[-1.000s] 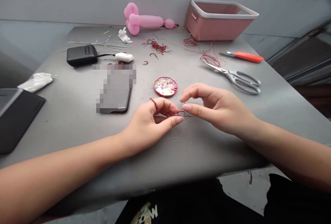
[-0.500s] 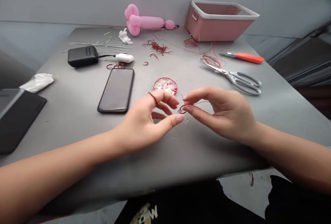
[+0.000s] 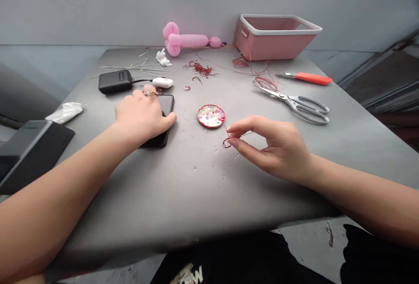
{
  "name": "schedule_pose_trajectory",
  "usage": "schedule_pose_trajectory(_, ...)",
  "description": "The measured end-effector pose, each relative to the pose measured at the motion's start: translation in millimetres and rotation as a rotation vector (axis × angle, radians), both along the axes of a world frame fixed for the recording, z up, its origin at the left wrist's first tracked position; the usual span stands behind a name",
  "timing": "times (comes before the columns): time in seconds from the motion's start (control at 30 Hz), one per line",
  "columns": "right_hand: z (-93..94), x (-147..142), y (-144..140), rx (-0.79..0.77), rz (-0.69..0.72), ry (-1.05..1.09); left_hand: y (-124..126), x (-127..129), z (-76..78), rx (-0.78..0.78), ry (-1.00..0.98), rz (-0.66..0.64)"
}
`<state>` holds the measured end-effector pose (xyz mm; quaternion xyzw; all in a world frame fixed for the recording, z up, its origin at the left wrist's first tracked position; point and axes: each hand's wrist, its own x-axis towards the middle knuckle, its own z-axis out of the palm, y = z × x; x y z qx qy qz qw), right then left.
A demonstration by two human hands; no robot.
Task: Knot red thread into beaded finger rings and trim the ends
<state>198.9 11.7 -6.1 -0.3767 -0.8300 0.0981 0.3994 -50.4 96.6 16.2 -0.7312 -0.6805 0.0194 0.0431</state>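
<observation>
Fingers of the right hand pinch a red ring; the left hand, thumb spread, is over the smartphone, seemingly mid-reach; further ringwork likely calls for both.

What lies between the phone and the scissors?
In the head view, a red-rimmed dish holding beads lies between the phone and scissors.

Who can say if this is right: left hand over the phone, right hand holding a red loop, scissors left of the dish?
Not quite: the head view shows the scissors right of the dish, not left. The left hand is over the phone, and the right hand holds a red loop.
</observation>
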Motion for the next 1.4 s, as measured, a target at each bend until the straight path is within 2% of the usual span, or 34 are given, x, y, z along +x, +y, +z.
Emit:
schedule_pose_trajectory(0.17, 0.2, -2.7, 1.3, -0.038, 0.006, -0.002, 14.8, -6.5, -18.4, 0.124, -0.061, -0.015)
schedule_pose_trajectory(0.27, -0.7, -2.5, 1.5, -0.047, -0.012, 0.009, 18.2, -7.7, -22.7, 0.113, -0.119, 0.005)
schedule_pose_trajectory(0.43, -2.8, -1.4, 3.7, 0.005, -0.017, 0.028, 4.2, 0.6, -9.0, 0.095, -0.229, 0.036)
schedule_pose_trajectory(0.5, -3.1, -1.0, 5.5, 0.038, -0.027, 0.021, -12.0, 9.6, -2.1, 0.218, -0.27, -0.112)
schedule_pose_trajectory(0.53, -3.1, -0.8, 6.4, 0.055, -0.032, 0.017, -22.0, 15.1, 0.1, 0.199, -0.338, -0.237)
schedule_pose_trajectory(0.6, -3.0, -0.8, 7.8, 0.076, -0.044, 0.007, -43.2, 26.8, 0.2, -0.034, -0.612, -0.427)
schedule_pose_trajectory(0.67, -2.9, -1.5, 8.3, 0.081, -0.049, 0.001, -61.4, 37.3, -5.6, -0.322, -0.944, -0.446)
schedule_pose_trajectory(0.73, -2.9, -2.6, 8.1, 0.079, -0.037, -0.002, -72.8, 44.7, -15.2, -0.471, -1.163, -0.437)
schedule_pose_trajectory(0.8, -2.9, -4.0, 7.4, 0.085, -0.01, -0.002, -76.9, 48.8, -24.7, -0.493, -1.304, -0.433)
schedule_pose_trajectory(0.87, -2.8, -4.9, 6.7, 0.097, 0.005, -0.005, -76.2, 50.1, -30.9, -0.471, -1.362, -0.425)
schedule_pose_trajectory(0.93, -3.0, -5.5, 5.9, 0.101, -0.004, -0.017, -73.6, 49.5, -33.0, -0.434, -1.347, -0.432)
schedule_pose_trajectory(1.0, -4.1, -5.8, 4.7, 0.103, -0.025, -0.036, -70.9, 47.6, -33.0, -0.358, -1.246, -0.493)
schedule_pose_trajectory(1.2, -11.2, -7.1, -1.6, 0.116, -0.077, -0.141, -65.7, 40.0, -37.8, 0.003, -0.77, -0.844)
schedule_pose_trajectory(1.27, -12.0, -7.0, -2.5, 0.106, -0.064, -0.166, -65.6, 39.1, -40.3, 0.081, -0.699, -0.878)
schedule_pose_trajectory(1.4, -10.2, -6.7, -1.0, 0.025, -0.05, -0.119, -66.1, 39.6, -42.7, 0.168, -0.631, -0.861)
